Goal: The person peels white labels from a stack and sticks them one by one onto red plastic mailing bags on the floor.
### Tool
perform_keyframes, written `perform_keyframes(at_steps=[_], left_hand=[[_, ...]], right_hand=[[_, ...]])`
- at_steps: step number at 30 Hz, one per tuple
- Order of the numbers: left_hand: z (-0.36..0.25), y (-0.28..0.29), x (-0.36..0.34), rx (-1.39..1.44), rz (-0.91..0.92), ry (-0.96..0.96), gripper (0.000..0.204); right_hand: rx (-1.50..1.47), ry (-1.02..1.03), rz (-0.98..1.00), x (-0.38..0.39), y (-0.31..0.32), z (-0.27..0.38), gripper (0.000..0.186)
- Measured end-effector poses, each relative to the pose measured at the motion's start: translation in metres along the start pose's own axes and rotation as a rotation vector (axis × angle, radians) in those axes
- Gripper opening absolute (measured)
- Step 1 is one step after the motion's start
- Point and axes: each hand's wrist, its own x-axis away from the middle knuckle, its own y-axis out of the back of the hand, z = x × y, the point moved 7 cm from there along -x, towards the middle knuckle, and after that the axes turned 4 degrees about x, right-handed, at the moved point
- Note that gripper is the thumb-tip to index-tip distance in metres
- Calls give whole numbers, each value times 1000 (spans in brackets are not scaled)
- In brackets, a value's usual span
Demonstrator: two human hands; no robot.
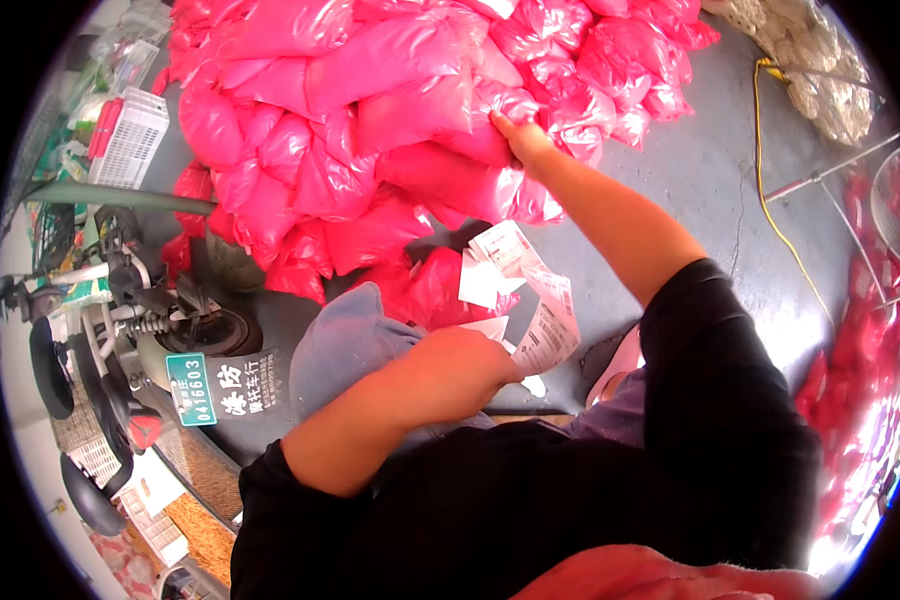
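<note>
A tall heap of shiny pink plastic bags (pixel 340 75) fills the upper middle of the view. My right hand (pixel 526 145) reaches out to its near right side and pinches one pink plastic bag (pixel 502 100); the thumb shows, the other fingers are mostly hidden. Close to my body, my left hand (pixel 475 365) is closed on a strip of white printed paper labels (pixel 548 335). The strip curls upward from the hand, and its far end (pixel 505 252) lies against a pink bag low in the heap.
An electric scooter (pixel 205 330) with a green plate stands at the left, near a white plastic basket (pixel 130 138). A yellow cord (pixel 760 150) runs over the grey floor at the right. Beyond it are a metal frame (pixel 820 180), whitish sacks (pixel 820 90) and more red bags (pixel 850 400).
</note>
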Motion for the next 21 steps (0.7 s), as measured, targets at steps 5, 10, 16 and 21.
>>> perform_keyframes(at_steps=[5,10,16,21], left_hand=[[7,5,-4,74,23,-23,25],[-10,3,-23,199,-7,-104,35],[1,-26,-52,429,106,128,41],[28,-52,-111,545,67,168,76]], right_hand=[[-111,163,92,37,46,34,19],[-379,61,-26,103,159,-61,33],[189,-403,-89,122,290,-350,47],[830,-137,-705,130,315,-415,55]])
